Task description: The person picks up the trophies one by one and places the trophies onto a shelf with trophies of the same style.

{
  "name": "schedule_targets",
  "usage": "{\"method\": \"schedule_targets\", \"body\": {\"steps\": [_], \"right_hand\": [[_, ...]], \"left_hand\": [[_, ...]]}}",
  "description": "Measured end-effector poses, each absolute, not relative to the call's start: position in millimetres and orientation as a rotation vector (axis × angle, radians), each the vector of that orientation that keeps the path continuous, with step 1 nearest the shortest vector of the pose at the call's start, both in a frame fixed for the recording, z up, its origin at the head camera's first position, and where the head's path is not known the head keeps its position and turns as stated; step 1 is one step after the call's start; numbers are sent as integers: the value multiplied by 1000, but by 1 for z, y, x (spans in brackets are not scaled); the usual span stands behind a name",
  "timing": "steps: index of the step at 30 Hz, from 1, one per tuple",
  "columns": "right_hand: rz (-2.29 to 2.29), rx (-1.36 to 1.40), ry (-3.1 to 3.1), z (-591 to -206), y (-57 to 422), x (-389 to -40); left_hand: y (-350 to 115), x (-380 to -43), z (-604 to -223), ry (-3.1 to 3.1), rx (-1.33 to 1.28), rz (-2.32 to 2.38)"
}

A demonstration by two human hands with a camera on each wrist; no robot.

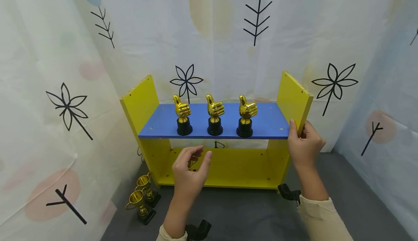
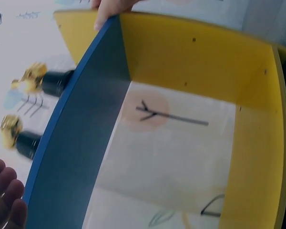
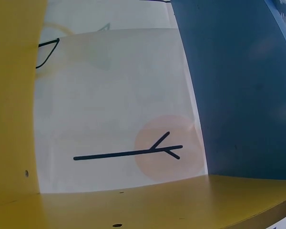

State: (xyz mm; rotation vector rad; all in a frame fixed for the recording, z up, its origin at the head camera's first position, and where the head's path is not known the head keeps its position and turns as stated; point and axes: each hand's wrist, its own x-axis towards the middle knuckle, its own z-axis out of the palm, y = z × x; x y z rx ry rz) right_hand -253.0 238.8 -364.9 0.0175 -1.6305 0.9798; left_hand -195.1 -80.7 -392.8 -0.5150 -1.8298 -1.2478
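Note:
My right hand (image 1: 305, 144) grips the front edge of the right yellow side panel (image 1: 295, 99), its thumb on the inner face just above the blue shelf (image 1: 202, 119). In front of the lower opening, my left hand (image 1: 191, 172) is raised with fingers loosely bent and thumb apart. A small gold-and-dark thing (image 1: 193, 165) shows in the gap between its thumb and fingers, mostly hidden. Three gold thumbs-up trophies stand in a row on the blue shelf: the left one (image 1: 184, 125), the middle one (image 1: 215, 125) and the right one (image 1: 245, 126).
Two gold cup trophies, the rear one (image 1: 150, 193) and the front one (image 1: 142, 206), stand on the grey surface (image 1: 241, 215) left of the shelf unit. Below the blue shelf is a yellow bottom board (image 1: 235, 168). Patterned white cloth (image 1: 212, 52) hangs behind and at the sides.

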Motion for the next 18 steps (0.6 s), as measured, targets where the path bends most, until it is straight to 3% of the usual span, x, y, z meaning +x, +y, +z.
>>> {"method": "schedule_targets", "body": {"steps": [18], "right_hand": [[991, 15, -1626, -365, 238, -252]], "left_hand": [[-136, -182, -397, -1928, -314, -1142]]}}
